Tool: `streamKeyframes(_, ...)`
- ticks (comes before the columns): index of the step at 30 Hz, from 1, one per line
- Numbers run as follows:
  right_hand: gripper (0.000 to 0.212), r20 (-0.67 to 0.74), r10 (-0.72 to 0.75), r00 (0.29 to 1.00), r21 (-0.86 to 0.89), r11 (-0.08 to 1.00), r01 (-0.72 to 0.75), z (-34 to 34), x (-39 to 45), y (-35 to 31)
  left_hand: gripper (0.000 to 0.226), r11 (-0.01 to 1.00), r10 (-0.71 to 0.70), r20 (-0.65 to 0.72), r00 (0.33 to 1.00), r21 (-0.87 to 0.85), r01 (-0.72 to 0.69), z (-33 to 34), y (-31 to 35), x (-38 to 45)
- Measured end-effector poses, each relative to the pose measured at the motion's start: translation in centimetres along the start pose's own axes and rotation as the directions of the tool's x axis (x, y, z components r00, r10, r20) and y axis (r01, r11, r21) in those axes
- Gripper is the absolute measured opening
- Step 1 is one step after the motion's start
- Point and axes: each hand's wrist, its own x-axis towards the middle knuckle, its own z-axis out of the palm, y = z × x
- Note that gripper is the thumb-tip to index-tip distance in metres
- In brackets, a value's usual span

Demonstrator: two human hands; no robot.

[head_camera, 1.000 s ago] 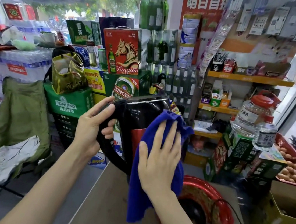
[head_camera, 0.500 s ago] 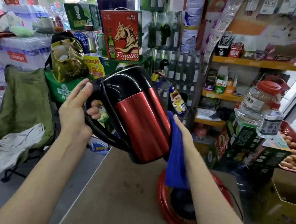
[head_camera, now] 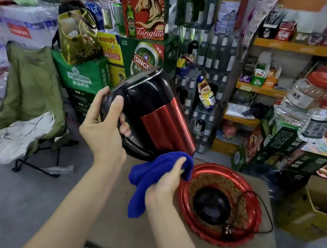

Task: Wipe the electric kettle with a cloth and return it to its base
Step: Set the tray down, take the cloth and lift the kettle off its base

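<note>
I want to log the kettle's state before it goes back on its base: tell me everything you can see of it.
The kettle has a glossy red metallic-looking body, black top section, closed lid with a silver rim, and black loop handle. It is held in the air, tilted, top toward the upper left. The left hand grips the handle. The blue cloth sits at its lower end. Its base lies below, apart.
</note>
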Motion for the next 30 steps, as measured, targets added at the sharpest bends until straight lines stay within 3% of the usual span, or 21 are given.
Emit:
streamKeyframes(2,0.07,-0.06,-0.293,0.954,-0.263,0.927,0.268,0.3,0.0,1.3,0.032,1.0,-0.031,-0.025,0.999,-0.005,0.031,-0.5,-0.2,-0.2)
streamKeyframes(3,0.077,-0.001,-0.469,0.883,-0.41,0.806,0.428,0.4,0.0,1.8,0.032,0.999,-0.049,-0.029,0.998,-0.019,0.049,-0.8,-0.1,-0.2)
streamKeyframes(5,0.075,0.143,-0.687,0.712,-0.615,0.502,0.608,0.2,0.5,2.4,0.033,0.996,-0.078,-0.033,0.996,-0.045,0.077,-1.1,0.3,0.2)
streamKeyframes(7,0.063,0.31,-0.761,0.57,-0.729,0.195,0.656,0.1,0.7,2.6,0.034,0.994,-0.091,-0.043,0.995,-0.057,0.088,-1.4,0.7,1.0)
streamKeyframes(9,0.057,0.5,-0.767,0.402,-0.724,-0.116,0.68,0.8,1.2,2.4,0.035,0.995,-0.087,-0.019,0.996,-0.05,0.086,-1.8,1.0,1.9)
streamKeyframes(10,0.056,0.584,-0.741,0.332,-0.686,-0.231,0.69,1.7,1.1,1.9,0.035,0.996,-0.087,0.005,0.996,-0.031,0.087,-2.1,0.9,2.2)
streamKeyframes(12,0.055,0.684,-0.68,0.263,-0.611,-0.338,0.716,4.4,1.0,-0.1,0.035,0.994,-0.108,0.045,0.993,0.012,0.108,-3.1,0.5,2.4)
streamKeyframes(13,0.054,0.698,-0.653,0.293,-0.603,-0.315,0.733,5.5,1.0,-1.1,0.035,0.992,-0.126,0.052,0.991,0.021,0.125,-3.8,0.3,2.5)
streamKeyframes(14,0.053,0.689,-0.614,0.385,-0.623,-0.231,0.748,6.4,1.7,-2.0,0.035,0.989,-0.146,0.054,0.988,0.027,0.145,-4.4,-0.1,2.6)
streamKeyframes(15,0.05,0.643,-0.546,0.538,-0.679,-0.081,0.73,7.3,2.0,-3.0,0.035,0.986,-0.165,0.053,0.985,0.035,0.164,-5.0,-0.4,2.8)
streamKeyframes(17,0.048,0.432,-0.288,0.855,-0.792,0.334,0.512,8.2,3.5,-4.4,0.035,0.979,-0.202,0.047,0.978,0.044,0.2,-6.1,-1.1,3.2)
streamKeyframes(18,0.05,0.307,-0.166,0.937,-0.802,0.485,0.349,7.8,4.2,-4.7,0.035,0.975,-0.219,0.048,0.975,0.048,0.217,-6.5,-1.4,3.4)
streamKeyframes(19,0.049,0.202,-0.076,0.976,-0.785,0.584,0.208,6.9,4.9,-4.6,0.036,0.972,-0.233,0.052,0.971,0.054,0.231,-6.9,-1.8,3.7)
streamKeyframes(21,0.044,0.044,0.009,0.999,-0.708,0.706,0.025,4.3,5.8,-3.2,0.035,0.966,-0.254,0.052,0.966,0.067,0.25,-7.6,-3.0,4.2)
streamKeyframes(26,0.042,-0.203,0.043,0.978,-0.412,0.902,-0.125,-2.3,6.5,2.5,0.031,0.962,-0.258,0.041,0.965,0.109,0.252,-7.5,-7.7,3.7)
streamKeyframes(28,0.051,-0.249,0.12,0.961,-0.228,0.957,-0.179,-4.9,6.7,4.0,0.03,0.963,-0.228,0.039,0.973,0.155,0.22,-7.3,-9.9,3.4)
streamKeyframes(30,0.058,-0.195,0.213,0.957,-0.097,0.967,-0.235,-7.5,6.5,5.0,0.032,0.96,-0.189,0.046,0.981,0.221,0.174,-7.3,-12.1,3.2)
